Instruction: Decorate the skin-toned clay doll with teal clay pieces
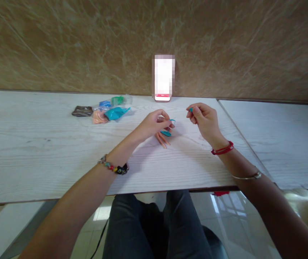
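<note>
My left hand (154,125) is over the middle of the table, its thumb and fingers closed on a thin teal clay strip (172,120) that curves out past the fingertips. Just below those fingers is a flat teal clay piece (166,133), and thin peach-brown strands (161,139) lie beside it on the tabletop. Part of this work is hidden by the hand. To the right and apart from it, my right hand (205,120) pinches a small teal clay bit (191,110) between thumb and forefinger.
Plastic bags of clay lie at the back left: brown (82,111), peach (100,117), teal (117,113), blue (105,104) and green (117,100). A phone (164,77) with a bright, blurred screen leans on the marbled wall (89,46). The white wood-grain table (35,151) has a seam at right.
</note>
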Available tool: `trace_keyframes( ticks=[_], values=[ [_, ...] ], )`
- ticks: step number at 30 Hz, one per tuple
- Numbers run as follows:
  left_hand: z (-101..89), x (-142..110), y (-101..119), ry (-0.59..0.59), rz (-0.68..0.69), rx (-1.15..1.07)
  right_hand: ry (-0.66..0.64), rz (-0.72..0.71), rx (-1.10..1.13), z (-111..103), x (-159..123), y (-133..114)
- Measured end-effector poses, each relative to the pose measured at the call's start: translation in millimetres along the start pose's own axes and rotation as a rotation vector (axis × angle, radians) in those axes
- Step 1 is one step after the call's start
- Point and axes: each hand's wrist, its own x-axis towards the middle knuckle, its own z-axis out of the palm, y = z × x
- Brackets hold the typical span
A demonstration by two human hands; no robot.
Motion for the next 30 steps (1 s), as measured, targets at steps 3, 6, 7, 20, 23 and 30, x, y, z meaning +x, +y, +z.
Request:
trace_keyframes(
  ticks=[3,6,7,20,23,30],
  values=[
    [-12.8,8,-3,0.223,0.04,0.111,0.054,0.004,-0.016,-4,4,3],
    [-35.7,16,-10,0.393,0.101,0.285,0.111,-0.01,-0.019,-10,9,6],
    [-44.5,18,-13,0.456,0.122,0.336,0.137,-0.012,-0.02,-12,10,7],
    [-68.5,21,-30,0.458,0.188,1.066,-0.399,-0.011,-0.744,1,0,36],
    [-62.6,19,-24,0.495,0.221,1.117,-0.472,-0.107,-0.858,0,0,37],
    [-55.8,16,-20,0.408,0.235,1.195,-0.67,-0.239,-0.95,-9,-6,36]
  ],
)
